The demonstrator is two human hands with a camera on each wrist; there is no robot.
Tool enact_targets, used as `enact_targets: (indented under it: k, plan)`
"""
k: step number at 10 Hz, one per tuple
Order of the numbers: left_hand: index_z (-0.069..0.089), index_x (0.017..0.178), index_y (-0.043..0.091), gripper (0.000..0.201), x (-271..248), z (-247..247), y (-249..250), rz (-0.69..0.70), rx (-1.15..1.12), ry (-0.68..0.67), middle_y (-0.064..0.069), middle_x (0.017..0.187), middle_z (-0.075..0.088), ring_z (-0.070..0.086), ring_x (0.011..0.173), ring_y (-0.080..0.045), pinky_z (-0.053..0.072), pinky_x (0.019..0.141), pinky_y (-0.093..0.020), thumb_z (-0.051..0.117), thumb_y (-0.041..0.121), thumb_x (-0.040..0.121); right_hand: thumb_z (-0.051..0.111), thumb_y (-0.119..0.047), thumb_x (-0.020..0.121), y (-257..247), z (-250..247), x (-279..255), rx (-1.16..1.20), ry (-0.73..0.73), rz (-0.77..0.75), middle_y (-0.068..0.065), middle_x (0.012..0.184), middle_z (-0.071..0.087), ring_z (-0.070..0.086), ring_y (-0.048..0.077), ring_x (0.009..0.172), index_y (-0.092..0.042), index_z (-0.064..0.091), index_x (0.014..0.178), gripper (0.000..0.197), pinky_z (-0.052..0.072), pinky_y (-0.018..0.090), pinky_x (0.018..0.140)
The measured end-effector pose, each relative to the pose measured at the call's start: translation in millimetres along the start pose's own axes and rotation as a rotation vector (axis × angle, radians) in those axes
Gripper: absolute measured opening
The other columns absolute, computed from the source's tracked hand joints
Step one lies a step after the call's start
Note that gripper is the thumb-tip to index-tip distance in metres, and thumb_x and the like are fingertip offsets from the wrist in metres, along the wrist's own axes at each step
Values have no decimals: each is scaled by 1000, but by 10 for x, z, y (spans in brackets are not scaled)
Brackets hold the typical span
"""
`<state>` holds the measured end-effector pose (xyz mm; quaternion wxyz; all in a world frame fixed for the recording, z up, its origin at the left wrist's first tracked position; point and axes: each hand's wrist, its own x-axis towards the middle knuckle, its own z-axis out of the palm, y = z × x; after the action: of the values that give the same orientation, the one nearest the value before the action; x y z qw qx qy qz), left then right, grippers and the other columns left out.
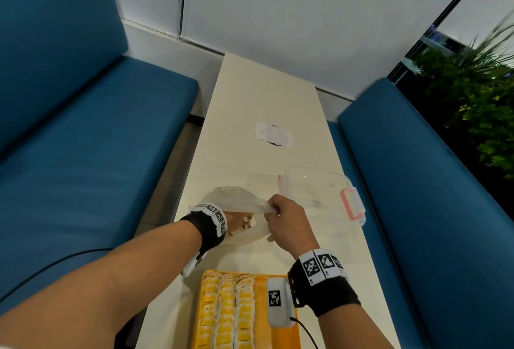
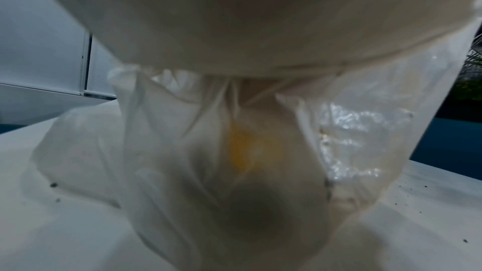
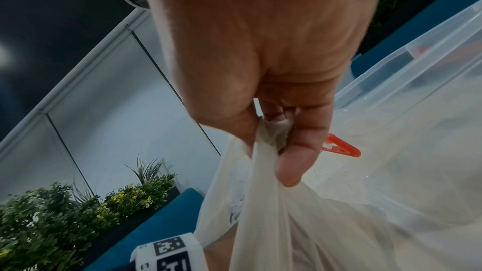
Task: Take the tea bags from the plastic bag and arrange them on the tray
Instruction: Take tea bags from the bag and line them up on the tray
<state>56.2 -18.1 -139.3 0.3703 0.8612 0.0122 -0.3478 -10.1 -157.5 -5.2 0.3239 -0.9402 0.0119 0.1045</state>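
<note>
On the white table lies a thin, translucent plastic bag (image 1: 233,198). My left hand (image 1: 236,220) reaches into its mouth, and the film hides the fingers. In the left wrist view the bag (image 2: 182,151) fills the picture, with a yellow tea bag (image 2: 247,147) blurred behind the plastic. My right hand (image 1: 281,218) pinches the bag's rim and holds it up; in the right wrist view the thumb and fingers (image 3: 292,151) bunch the film (image 3: 287,224). Close in front of me a yellow tray (image 1: 200,309) holds three rows of yellow tea bags (image 1: 226,312).
A clear lidded box (image 1: 319,195) with pink latches stands just right of the bag, near the table's right edge. A taped patch (image 1: 274,135) marks the table's middle. Blue sofas (image 1: 83,140) flank the narrow table, and green plants (image 1: 478,92) stand at the far right.
</note>
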Motion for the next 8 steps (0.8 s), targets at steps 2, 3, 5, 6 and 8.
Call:
enact_targets:
  k: [2,3,5,6,8]
  plan:
    - [68,107,7,48,66,-75,-79,43,-260,20,-3,82,72,61,53,-20,64,65,-43,56,50,91,46,-2,92,-13,-24,-2,66,14,40,10,88,65,69,20,50,-10,60,87,17,60,41,58]
    - [47,144,-1,50,-212,-134,39,-10,-182,7,-21,135,57,60,101,-26,38,112,-43,32,31,109,47,-2,92,-7,-34,2,100,20,47,12,91,66,70,21,51,-10,60,87,16,60,45,58]
    - [63,127,12,43,-55,-113,-138,42,-237,35,-18,144,56,66,109,-34,55,96,-43,49,40,98,47,-2,91,5,-48,7,165,37,82,12,92,66,72,25,56,-8,62,89,16,61,48,62]
    - [40,150,1,47,-617,-199,118,87,46,64,-22,155,40,39,142,-39,29,117,-45,28,24,110,48,-2,90,9,-34,1,191,49,98,14,91,66,72,26,60,-6,62,88,15,62,47,61]
    - [67,121,26,31,-941,-216,110,413,214,275,4,122,67,62,112,-16,49,98,-32,55,12,96,51,-3,91,-19,-1,-29,219,98,121,14,87,67,71,23,61,-1,60,86,11,62,44,57]
